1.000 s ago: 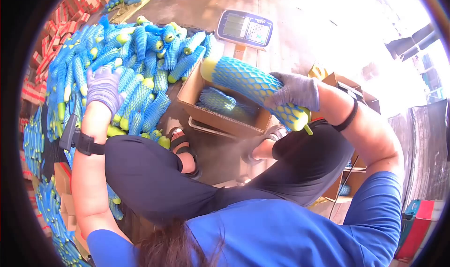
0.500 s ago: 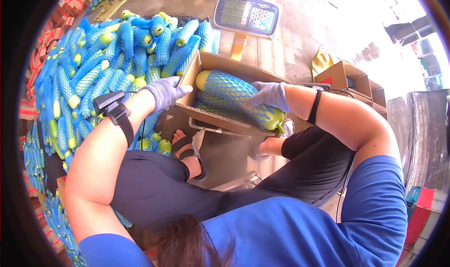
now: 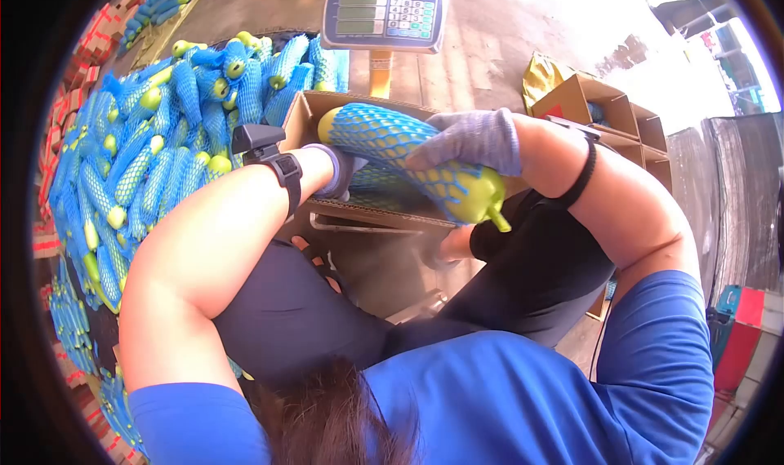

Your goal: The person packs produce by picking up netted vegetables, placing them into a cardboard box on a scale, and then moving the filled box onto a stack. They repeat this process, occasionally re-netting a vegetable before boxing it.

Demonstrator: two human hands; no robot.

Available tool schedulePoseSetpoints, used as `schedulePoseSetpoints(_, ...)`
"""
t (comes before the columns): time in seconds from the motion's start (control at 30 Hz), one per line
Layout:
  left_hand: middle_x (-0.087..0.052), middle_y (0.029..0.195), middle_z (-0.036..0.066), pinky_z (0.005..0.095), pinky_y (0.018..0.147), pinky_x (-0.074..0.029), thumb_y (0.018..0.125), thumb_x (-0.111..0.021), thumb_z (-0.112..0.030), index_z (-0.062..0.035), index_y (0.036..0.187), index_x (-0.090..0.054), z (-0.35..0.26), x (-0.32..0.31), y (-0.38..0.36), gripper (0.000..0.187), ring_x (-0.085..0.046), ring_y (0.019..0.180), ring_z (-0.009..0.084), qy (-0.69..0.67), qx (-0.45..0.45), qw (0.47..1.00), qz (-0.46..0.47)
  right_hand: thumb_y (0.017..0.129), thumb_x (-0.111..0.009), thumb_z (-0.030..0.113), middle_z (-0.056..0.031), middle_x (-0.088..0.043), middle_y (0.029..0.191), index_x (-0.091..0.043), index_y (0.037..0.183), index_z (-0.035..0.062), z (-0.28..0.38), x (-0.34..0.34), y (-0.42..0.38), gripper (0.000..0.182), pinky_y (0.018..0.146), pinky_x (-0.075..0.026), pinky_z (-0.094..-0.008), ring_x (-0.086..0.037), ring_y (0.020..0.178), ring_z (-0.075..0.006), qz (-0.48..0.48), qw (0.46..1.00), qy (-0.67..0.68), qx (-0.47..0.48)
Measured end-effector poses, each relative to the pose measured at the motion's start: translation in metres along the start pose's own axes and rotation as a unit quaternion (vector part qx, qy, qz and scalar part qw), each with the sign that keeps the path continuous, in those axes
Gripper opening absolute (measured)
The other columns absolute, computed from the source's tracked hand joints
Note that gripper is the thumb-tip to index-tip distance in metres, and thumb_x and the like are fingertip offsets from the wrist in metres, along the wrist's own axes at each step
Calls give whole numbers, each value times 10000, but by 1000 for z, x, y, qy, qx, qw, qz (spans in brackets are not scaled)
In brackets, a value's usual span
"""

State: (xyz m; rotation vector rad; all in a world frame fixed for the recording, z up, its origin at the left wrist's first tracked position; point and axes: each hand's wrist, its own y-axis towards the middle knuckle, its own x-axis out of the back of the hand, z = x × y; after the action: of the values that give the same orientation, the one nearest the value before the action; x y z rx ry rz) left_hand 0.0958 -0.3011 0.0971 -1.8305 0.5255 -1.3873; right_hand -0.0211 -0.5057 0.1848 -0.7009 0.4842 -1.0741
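Note:
My right hand [image 3: 471,141], in a grey glove, grips a long yellow-green fruit in blue foam netting [image 3: 406,155] and holds it over the open cardboard box [image 3: 304,114]. My left hand [image 3: 336,172], gloved too, reaches into the box under that fruit; its fingers are hidden, so what it touches cannot be told. More netted fruit lies inside the box. A big heap of the same netted fruit [image 3: 147,155] is piled to the left of the box.
A digital scale display [image 3: 385,13] stands on a post behind the box. Open cardboard boxes [image 3: 608,106] sit at the right. Red-and-white cartons [image 3: 82,65] line the far left. My legs and a sandalled foot are below the box.
My left hand has left the pile and gone to the box, then into it. My right hand lowered the netted fruit into the box and has now lifted it a little.

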Motion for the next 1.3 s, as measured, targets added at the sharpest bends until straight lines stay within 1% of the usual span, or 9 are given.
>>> schedulePoseSetpoints(0.1,-564,1418,174,409,1126,-390,806,-737,-393,-76,1403,-542,7,-24,47,704,-496,1351,312,114,36,991,67,744,-858,361,-124,-720,1018,-666,1177,15,-3,-2,3,586,775,-572,-369,-700,863,-211,-49,999,-18,4)
schedulePoseSetpoints(0.23,-585,1401,158,434,1128,-383,779,-766,-483,-54,1377,-572,14,-54,76,761,-517,1332,318,107,67,991,43,757,-850,355,-159,-626,1213,-489,1368,10,8,7,-15,790,941,-534,-405,-626,1108,-262,-24,999,-8,-28)
schedulePoseSetpoints(0.27,-569,1430,129,417,1066,-457,734,-839,-431,-56,1353,-594,10,-56,71,764,-541,1324,291,74,84,994,1,753,-852,355,-156,-629,1216,-489,1371,13,2,8,-12,794,941,-534,-403,-630,1101,-264,-9,999,31,-26)
schedulePoseSetpoints(0.5,-603,1367,169,411,1079,-441,691,-833,-385,-59,1362,-565,-19,15,1,793,-555,1284,336,30,-31,999,12,778,-825,338,-144,-680,1120,-571,1285,25,-12,11,1,647,887,-558,-413,-672,1006,-244,28,992,114,-39)
schedulePoseSetpoints(0.7,-614,1316,207,381,1077,-438,633,-821,-395,-33,1313,-572,-17,33,-48,809,-579,1245,335,58,51,995,59,804,-797,330,-142,-719,977,-605,1169,21,9,33,-21,515,795,-603,-443,-714,813,-261,124,943,281,-125)
schedulePoseSetpoints(0.9,-697,881,132,418,774,-555,535,-852,-305,-53,1006,-665,-31,26,-150,566,-696,866,324,132,84,971,-182,775,-806,414,-175,-672,1145,-562,1298,5,8,2,-42,708,816,-593,-437,-696,916,-266,117,978,171,-30)
schedulePoseSetpoints(1.1,-663,905,162,440,803,-529,499,-833,-242,-83,1064,-633,15,-23,-236,620,-651,891,375,-11,49,942,-331,845,-765,317,-162,-717,964,-610,1153,4,-13,-24,41,466,719,-616,-457,-723,787,-281,17,982,155,-102)
schedulePoseSetpoints(1.17,-665,935,173,435,815,-529,475,-856,-238,-79,1104,-616,34,-41,-237,691,-648,910,384,-99,43,921,-374,856,-762,341,-158,-724,1035,-635,1168,22,-14,-32,62,464,837,-576,-481,-709,875,-271,2,984,124,-130)
schedulePoseSetpoints(1.3,-671,995,169,428,852,-524,468,-872,-229,-69,1159,-602,50,-54,-240,759,-649,959,376,-168,67,921,-345,827,-756,254,-137,-725,978,-693,1057,31,-32,-29,89,326,784,-588,-412,-702,821,-253,-76,996,-6,-54)
